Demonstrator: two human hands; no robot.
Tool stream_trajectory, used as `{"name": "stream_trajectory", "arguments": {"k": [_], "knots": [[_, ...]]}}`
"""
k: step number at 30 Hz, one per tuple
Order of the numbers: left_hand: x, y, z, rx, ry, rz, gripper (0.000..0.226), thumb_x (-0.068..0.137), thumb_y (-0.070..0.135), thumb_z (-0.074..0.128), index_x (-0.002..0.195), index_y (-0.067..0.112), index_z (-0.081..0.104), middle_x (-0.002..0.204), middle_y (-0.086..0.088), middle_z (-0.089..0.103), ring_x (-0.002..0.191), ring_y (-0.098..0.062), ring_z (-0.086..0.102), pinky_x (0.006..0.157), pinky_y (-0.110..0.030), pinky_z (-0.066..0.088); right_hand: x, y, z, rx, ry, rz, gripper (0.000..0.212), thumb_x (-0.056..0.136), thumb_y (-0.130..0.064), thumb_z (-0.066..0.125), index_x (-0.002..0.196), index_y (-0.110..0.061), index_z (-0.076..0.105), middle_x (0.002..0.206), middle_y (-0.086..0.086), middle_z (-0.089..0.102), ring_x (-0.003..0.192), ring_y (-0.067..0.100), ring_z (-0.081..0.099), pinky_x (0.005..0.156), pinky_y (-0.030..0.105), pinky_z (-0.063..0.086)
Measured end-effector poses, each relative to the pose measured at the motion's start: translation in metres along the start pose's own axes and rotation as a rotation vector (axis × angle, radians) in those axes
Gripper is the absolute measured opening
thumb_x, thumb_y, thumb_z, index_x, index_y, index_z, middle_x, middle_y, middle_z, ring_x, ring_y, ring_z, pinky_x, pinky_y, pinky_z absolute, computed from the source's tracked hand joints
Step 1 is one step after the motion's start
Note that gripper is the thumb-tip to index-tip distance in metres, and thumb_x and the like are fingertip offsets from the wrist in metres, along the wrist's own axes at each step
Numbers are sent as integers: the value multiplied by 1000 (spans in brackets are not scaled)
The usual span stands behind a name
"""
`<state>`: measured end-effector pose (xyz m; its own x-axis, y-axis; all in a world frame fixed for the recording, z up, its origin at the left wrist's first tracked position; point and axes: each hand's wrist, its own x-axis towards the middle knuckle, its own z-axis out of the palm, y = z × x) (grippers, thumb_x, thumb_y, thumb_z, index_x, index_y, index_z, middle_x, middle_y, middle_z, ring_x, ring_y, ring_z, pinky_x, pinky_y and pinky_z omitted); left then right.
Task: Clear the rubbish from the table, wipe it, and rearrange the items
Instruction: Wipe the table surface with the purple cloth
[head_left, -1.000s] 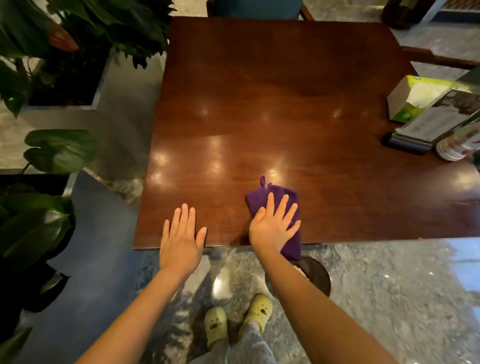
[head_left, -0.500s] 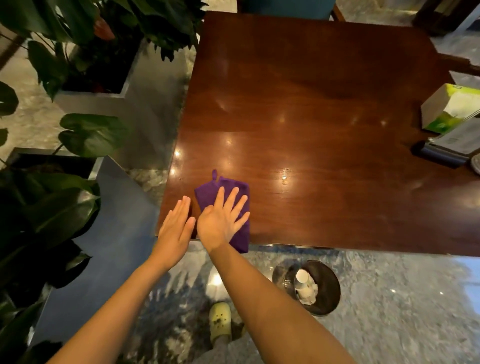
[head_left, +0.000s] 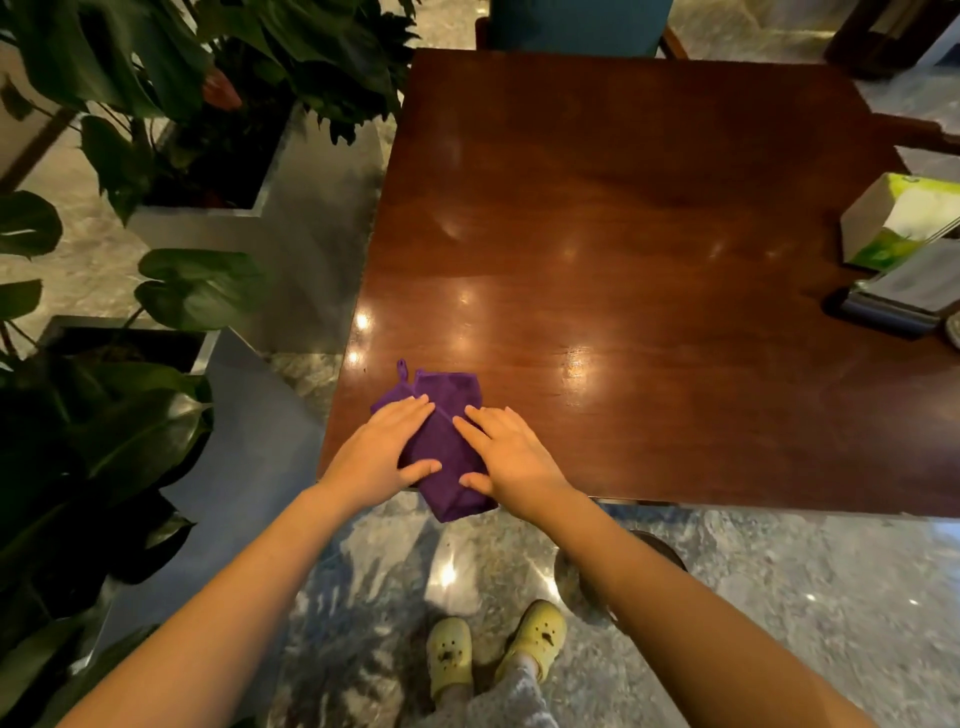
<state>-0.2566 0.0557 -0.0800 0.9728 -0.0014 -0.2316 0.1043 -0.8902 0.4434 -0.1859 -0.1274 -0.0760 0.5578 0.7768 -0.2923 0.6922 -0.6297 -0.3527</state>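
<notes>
A purple cloth (head_left: 441, 447) lies folded at the near left corner of the glossy brown wooden table (head_left: 649, 260), its lower end hanging over the front edge. My left hand (head_left: 382, 454) rests flat on the cloth's left side, thumb across it. My right hand (head_left: 506, 457) presses flat on its right side. Both hands have their fingers extended, and neither is closed around the cloth.
A green and white tissue box (head_left: 893, 223) and a menu holder (head_left: 904, 301) stand at the table's right edge. Planters with large leafy plants (head_left: 156, 130) line the left. A round bin (head_left: 576, 577) sits on the marble floor under my right arm. A teal chair (head_left: 576, 23) stands behind the table.
The cloth slid left along the front edge to the near left corner. My left hand moved onto it, so both hands now lie on the cloth.
</notes>
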Motion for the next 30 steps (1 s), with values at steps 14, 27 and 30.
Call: {"name": "stream_trajectory", "arguments": {"k": [14, 27, 30], "knots": [[-5, 23, -1, 148, 77, -32, 56, 79, 46, 66, 125, 18, 53, 125, -1, 60, 119, -20, 51, 98, -30, 38, 0, 2, -13, 215, 207, -118, 36, 83, -19, 64, 118, -13, 58, 111, 7, 59, 109, 24, 46, 97, 33, 36], [59, 77, -82, -423, 322, 114, 43, 70, 9, 77, 108, 8, 54, 103, 3, 55, 95, -15, 54, 79, -12, 41, 8, 42, -151, 705, -82, -41, 49, 88, -24, 63, 134, -24, 46, 122, -8, 55, 113, 10, 54, 92, 17, 45], [63, 75, -72, -418, 359, 137, 48, 69, 14, 76, 112, 12, 54, 111, -1, 58, 105, -20, 55, 89, -30, 45, 15, 47, -148, 653, -3, -18, 44, 85, -15, 64, 128, -19, 54, 117, -1, 62, 105, 14, 59, 91, 25, 48]]}}
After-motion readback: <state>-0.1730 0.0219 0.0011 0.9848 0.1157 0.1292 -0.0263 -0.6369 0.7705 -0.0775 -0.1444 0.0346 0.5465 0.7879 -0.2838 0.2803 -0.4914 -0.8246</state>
